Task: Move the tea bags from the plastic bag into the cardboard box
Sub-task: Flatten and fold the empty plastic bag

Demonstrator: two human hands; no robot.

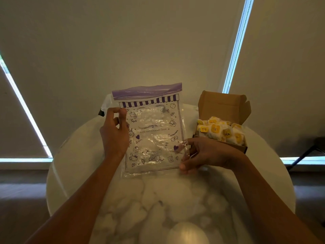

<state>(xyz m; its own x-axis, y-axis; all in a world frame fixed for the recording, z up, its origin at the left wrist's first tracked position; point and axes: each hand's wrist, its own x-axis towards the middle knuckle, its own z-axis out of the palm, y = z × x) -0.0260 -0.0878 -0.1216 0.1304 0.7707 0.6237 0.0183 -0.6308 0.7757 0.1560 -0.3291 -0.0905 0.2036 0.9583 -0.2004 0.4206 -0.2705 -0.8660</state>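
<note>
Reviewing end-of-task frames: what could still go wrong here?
The cardboard box is heaped with tea bags above its rim; closing the lid could spill some. The right hand grips the plastic bag corner right beside the box and might nudge it. The wrinkled bag looks empty, but a leftover could hide.

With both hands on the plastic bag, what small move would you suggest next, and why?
Probably lay the clear purple-printed plastic bag flat on the white marble table and let go. It looks empty, while the yellow-labelled tea bags fill the open brown cardboard box. The left hand and right hand pinch its edges.
</note>
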